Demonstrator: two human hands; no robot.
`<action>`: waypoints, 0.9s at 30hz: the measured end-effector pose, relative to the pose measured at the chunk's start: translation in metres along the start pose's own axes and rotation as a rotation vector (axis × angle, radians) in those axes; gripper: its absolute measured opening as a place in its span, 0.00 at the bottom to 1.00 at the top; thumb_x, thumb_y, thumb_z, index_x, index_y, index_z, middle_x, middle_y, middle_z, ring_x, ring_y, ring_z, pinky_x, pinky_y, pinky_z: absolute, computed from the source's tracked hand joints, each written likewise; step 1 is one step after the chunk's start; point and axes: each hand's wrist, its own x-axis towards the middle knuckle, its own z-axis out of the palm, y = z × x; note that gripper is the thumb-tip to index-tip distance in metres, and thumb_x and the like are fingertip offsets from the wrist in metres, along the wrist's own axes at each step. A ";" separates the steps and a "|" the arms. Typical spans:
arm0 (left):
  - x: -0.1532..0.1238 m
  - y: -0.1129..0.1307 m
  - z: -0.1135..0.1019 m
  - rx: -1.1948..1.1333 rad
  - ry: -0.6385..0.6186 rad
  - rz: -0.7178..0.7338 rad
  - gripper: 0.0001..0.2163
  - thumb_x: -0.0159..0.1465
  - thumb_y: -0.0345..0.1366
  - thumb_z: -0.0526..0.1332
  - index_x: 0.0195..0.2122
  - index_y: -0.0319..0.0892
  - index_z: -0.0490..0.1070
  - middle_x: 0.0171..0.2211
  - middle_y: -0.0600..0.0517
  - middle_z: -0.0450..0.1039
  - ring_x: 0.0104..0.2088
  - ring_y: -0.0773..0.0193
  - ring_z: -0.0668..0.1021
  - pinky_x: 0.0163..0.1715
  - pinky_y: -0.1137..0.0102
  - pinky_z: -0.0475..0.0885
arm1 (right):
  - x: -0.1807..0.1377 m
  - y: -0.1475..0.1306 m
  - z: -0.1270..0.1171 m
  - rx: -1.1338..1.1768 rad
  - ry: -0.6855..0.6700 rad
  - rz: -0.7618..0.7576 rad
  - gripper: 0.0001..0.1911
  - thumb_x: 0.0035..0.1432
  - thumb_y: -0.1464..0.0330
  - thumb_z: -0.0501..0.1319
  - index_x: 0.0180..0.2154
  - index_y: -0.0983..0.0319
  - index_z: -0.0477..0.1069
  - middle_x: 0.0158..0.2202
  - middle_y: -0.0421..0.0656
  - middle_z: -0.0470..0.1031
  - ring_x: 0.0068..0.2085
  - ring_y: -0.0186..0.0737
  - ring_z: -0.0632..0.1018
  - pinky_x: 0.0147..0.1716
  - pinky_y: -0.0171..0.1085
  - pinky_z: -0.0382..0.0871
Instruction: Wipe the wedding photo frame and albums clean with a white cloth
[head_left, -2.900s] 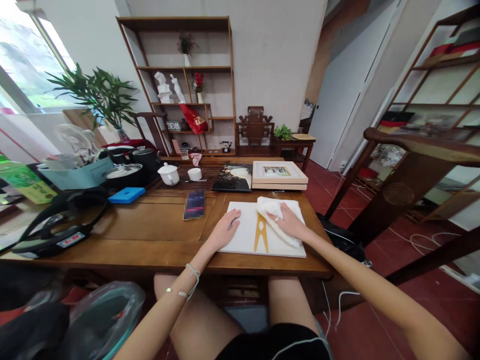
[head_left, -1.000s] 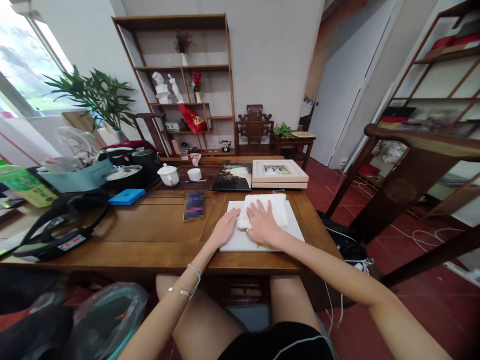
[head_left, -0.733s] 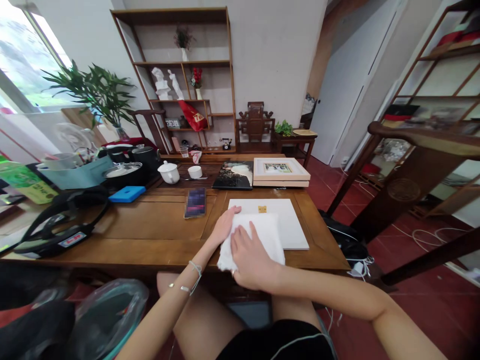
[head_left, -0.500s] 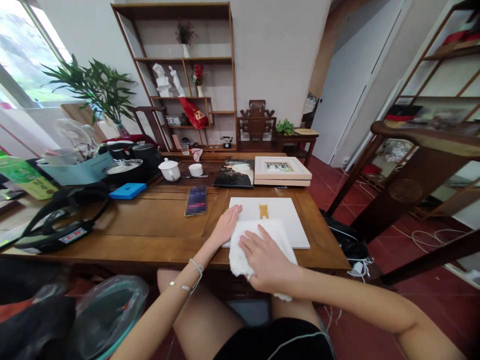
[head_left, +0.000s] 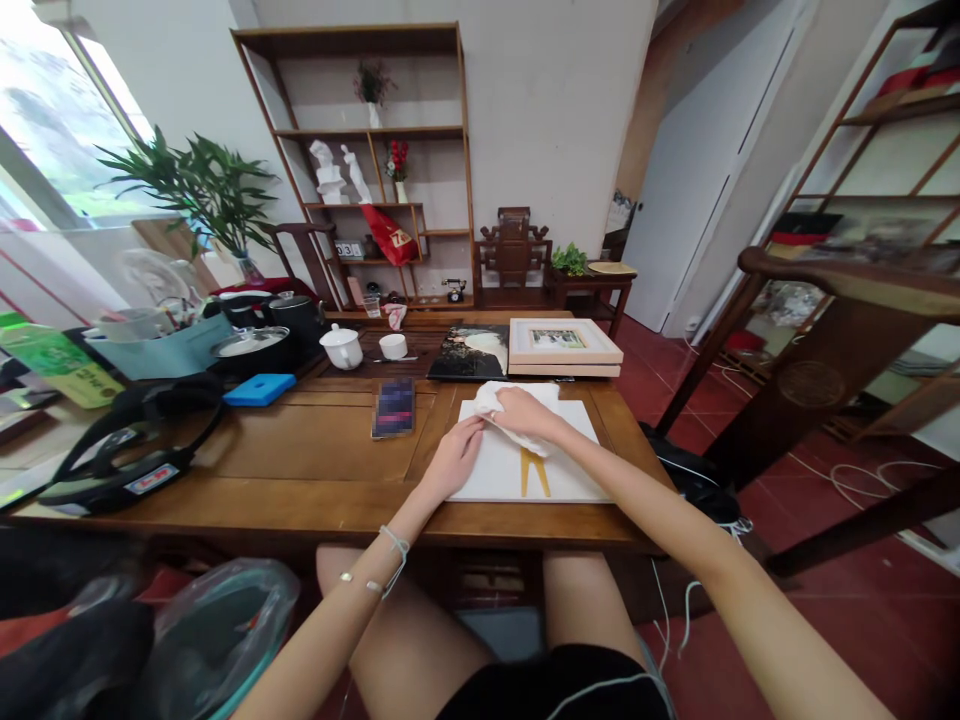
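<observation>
A white board (head_left: 487, 478) lies on the wooden table in front of me, with a yellow figure (head_left: 535, 472) on it; only two leg-like strips of the figure show. My right hand (head_left: 525, 412) presses a bunched white cloth (head_left: 499, 396) against the far part of the board, fingers bent over the cloth. The cloth covers the figure's upper part. At the board's left side rests my left hand (head_left: 459, 455), laid flat with fingers stretched forward, its fingertips close to the cloth's left edge.
A phone (head_left: 394, 408) lies left of the board. Behind it are a dark picture panel (head_left: 469, 352), stacked frames (head_left: 566, 365), a lidded white cup (head_left: 341, 347) and a small white bowl (head_left: 392, 347). A blue box (head_left: 260, 390) and black headgear (head_left: 131, 450) sit further left.
My right hand has pushed the cloth from the near edge to the far part of the board. The figure's legs now show and its head is covered. My left hand has shifted slightly nearer me.
</observation>
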 end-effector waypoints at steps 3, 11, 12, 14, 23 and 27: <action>0.000 0.002 -0.002 0.010 -0.003 0.008 0.16 0.67 0.36 0.49 0.48 0.36 0.72 0.50 0.42 0.72 0.53 0.55 0.73 0.56 0.60 0.65 | 0.022 0.002 0.013 0.045 -0.009 -0.075 0.15 0.58 0.65 0.55 0.42 0.68 0.72 0.45 0.51 0.76 0.44 0.46 0.76 0.40 0.34 0.64; 0.000 -0.002 0.002 0.022 0.029 0.015 0.17 0.67 0.35 0.48 0.49 0.36 0.72 0.53 0.42 0.70 0.55 0.56 0.71 0.59 0.60 0.63 | 0.012 0.036 0.024 0.054 0.035 -0.071 0.20 0.62 0.61 0.54 0.47 0.69 0.69 0.50 0.56 0.72 0.49 0.48 0.73 0.46 0.36 0.61; 0.000 -0.004 0.003 0.023 0.032 0.011 0.17 0.67 0.35 0.48 0.49 0.36 0.72 0.54 0.42 0.70 0.56 0.57 0.71 0.59 0.59 0.62 | 0.006 0.042 0.022 0.046 0.036 -0.060 0.19 0.62 0.62 0.55 0.47 0.69 0.69 0.50 0.56 0.72 0.50 0.49 0.72 0.46 0.37 0.61; 0.000 -0.006 0.004 0.024 0.039 0.003 0.17 0.67 0.35 0.48 0.49 0.37 0.71 0.54 0.43 0.70 0.57 0.57 0.70 0.60 0.58 0.62 | -0.005 0.053 0.018 0.031 0.037 -0.047 0.17 0.61 0.64 0.55 0.47 0.68 0.70 0.51 0.55 0.72 0.51 0.49 0.71 0.48 0.38 0.60; -0.001 -0.007 0.005 0.024 0.031 -0.033 0.18 0.66 0.36 0.48 0.50 0.34 0.70 0.55 0.40 0.69 0.58 0.55 0.69 0.61 0.56 0.60 | -0.045 0.084 0.012 -0.114 0.117 0.020 0.18 0.59 0.68 0.53 0.47 0.70 0.71 0.56 0.56 0.68 0.59 0.53 0.64 0.56 0.43 0.54; -0.001 -0.010 0.007 0.027 0.036 -0.041 0.17 0.65 0.36 0.49 0.50 0.36 0.70 0.57 0.41 0.67 0.59 0.55 0.67 0.61 0.56 0.59 | -0.060 0.065 0.017 -0.169 0.100 0.047 0.23 0.61 0.66 0.51 0.55 0.69 0.66 0.62 0.53 0.59 0.63 0.55 0.56 0.61 0.51 0.44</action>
